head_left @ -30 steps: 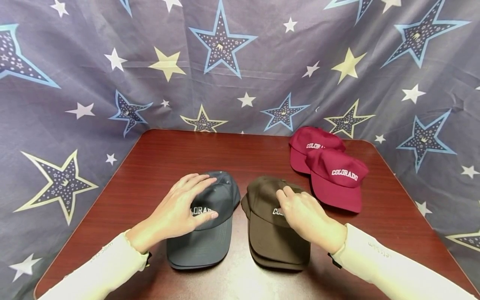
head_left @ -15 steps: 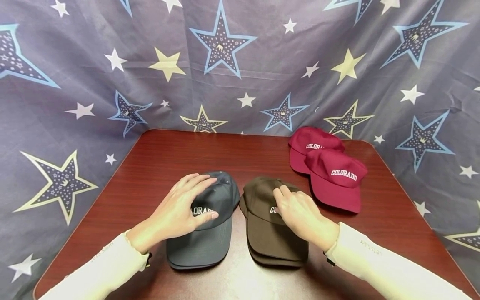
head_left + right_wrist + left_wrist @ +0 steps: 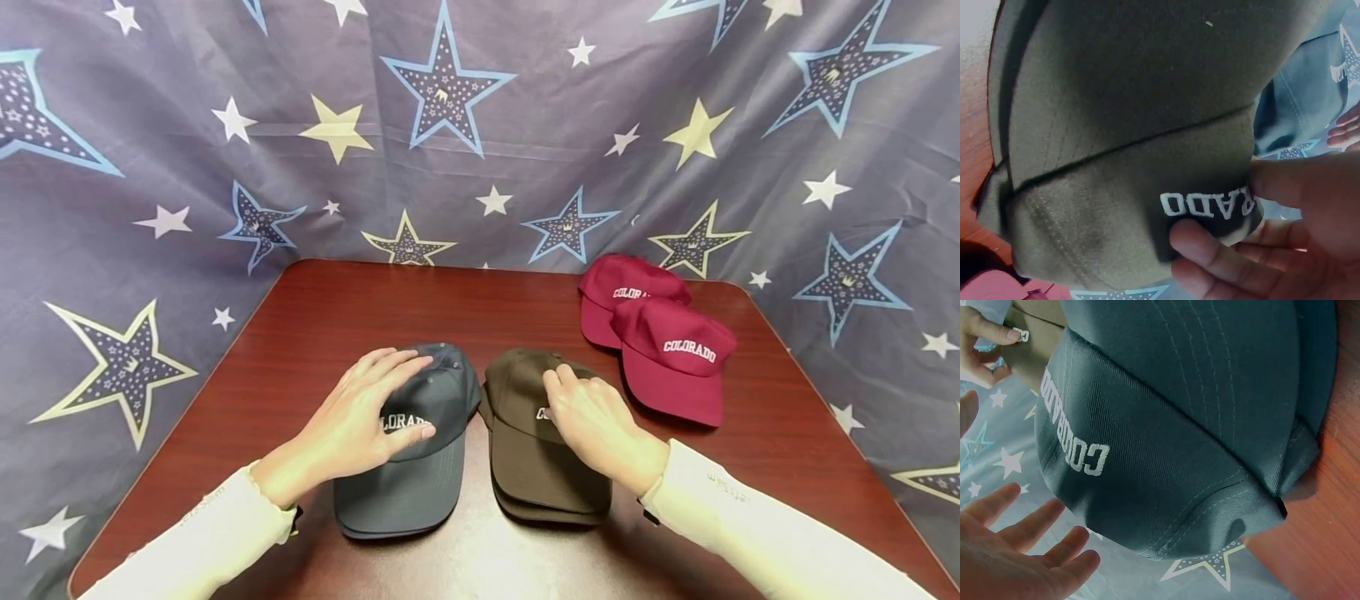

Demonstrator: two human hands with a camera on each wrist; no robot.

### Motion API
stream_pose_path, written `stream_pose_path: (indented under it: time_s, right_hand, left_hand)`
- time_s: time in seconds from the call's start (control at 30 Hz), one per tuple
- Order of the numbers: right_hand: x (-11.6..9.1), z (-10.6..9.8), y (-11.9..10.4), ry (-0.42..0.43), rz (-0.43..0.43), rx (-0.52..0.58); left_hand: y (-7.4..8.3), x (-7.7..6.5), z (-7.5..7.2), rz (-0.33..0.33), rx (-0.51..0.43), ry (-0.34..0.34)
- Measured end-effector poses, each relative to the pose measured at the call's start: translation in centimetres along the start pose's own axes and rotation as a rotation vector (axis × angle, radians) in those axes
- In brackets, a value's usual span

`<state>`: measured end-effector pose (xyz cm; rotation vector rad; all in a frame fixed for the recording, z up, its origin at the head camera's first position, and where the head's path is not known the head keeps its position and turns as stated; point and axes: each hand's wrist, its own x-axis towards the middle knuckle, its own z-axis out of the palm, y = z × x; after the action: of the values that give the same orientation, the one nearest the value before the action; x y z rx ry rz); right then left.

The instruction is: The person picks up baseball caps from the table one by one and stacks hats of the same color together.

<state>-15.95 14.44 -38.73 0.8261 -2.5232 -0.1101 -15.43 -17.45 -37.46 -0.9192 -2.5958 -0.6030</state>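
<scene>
Two dark grey-blue baseball caps are stacked left of centre, brims toward me, the top one lettered "COLORADO" in white. My left hand lies over this stack's crown with its fingers spread; the left wrist view shows the fingertips beside the crown. To the right, two brown baseball caps are stacked, the lower one's brim showing slightly under the upper. My right hand pinches the upper brown cap's crown by its lettering, thumb and fingers curled at the fabric in the right wrist view.
Two maroon "COLORADO" caps overlap at the back right of the reddish-brown wooden table. A grey curtain with stars hangs behind and along the sides. The grey and brown stacks sit close together at their crowns.
The brown caps have shifted a little to the left and away from me along with my right hand, nearer the grey stack. My left hand and the grey caps have stayed put.
</scene>
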Motion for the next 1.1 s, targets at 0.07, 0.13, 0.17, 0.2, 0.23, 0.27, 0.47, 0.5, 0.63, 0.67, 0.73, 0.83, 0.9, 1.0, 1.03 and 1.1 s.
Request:
stream_pose_path:
  time_s: [0.07,0.13,0.17,0.2,0.23,0.27,0.47,0.5,0.63,0.67,0.73,0.83,0.9,1.0,1.03,1.1]
  right_hand:
    - [0.0,-0.1,0.1,-0.020,0.012,0.019]
    - [0.1,-0.4,0.2,-0.036,0.029,0.048]
    - [0.1,-0.5,0.3,-0.038,0.035,0.064]
    - [0.1,-0.7,0.4,-0.037,0.042,0.077]
    - [0.1,-0.8,0.4,-0.032,0.048,0.090]
    - [0.0,-0.9,0.5,-0.026,0.052,0.102]
    - [-0.1,-1.5,0.9,0.042,0.053,0.145]
    - [-0.1,-1.7,1.0,0.051,0.054,0.153]
    - [-0.1,-2.2,1.6,0.081,0.078,0.195]
    - [-0.1,-2.4,1.8,0.087,0.088,0.206]
    - [-0.1,-2.7,2.4,0.101,0.111,0.222]
    - [0.0,-3.1,3.5,0.114,0.154,0.233]
    - [0.0,-3.3,4.3,0.113,0.188,0.233]
    - [-0.1,-3.4,5.5,0.100,0.244,0.231]
    - [-0.2,-3.4,5.9,0.097,0.259,0.229]
    - [-0.4,-3.3,6.7,0.092,0.288,0.223]
  left_hand:
    - [0.0,0.0,0.0,-0.001,0.000,0.000]
    - [-0.1,-0.1,0.1,-0.004,-0.002,-0.002]
    - [-0.1,-0.1,0.1,-0.006,-0.004,-0.004]
    - [-0.1,-0.1,0.1,-0.005,-0.005,-0.004]
    - [-0.1,-0.1,0.1,-0.005,-0.005,-0.002]
    - [-0.1,-0.1,0.1,-0.005,-0.006,-0.002]
    - [-0.1,-0.1,0.1,0.000,-0.006,0.009]
    - [-0.1,-0.1,0.1,0.000,-0.005,0.010]
    - [-0.2,-0.1,0.2,0.001,-0.007,0.008]
    - [-0.2,-0.1,0.2,0.000,-0.007,0.008]
    - [-0.3,-0.1,0.2,0.000,-0.009,0.006]
    - [-0.2,-0.2,0.1,-0.008,-0.006,0.004]
    - [-0.2,-0.2,0.0,-0.012,-0.005,0.003]
    - [-0.2,-0.2,0.0,-0.018,-0.005,0.002]
    - [-0.2,-0.2,0.0,-0.018,-0.007,0.001]
    - [-0.2,-0.2,0.0,-0.019,-0.009,0.002]
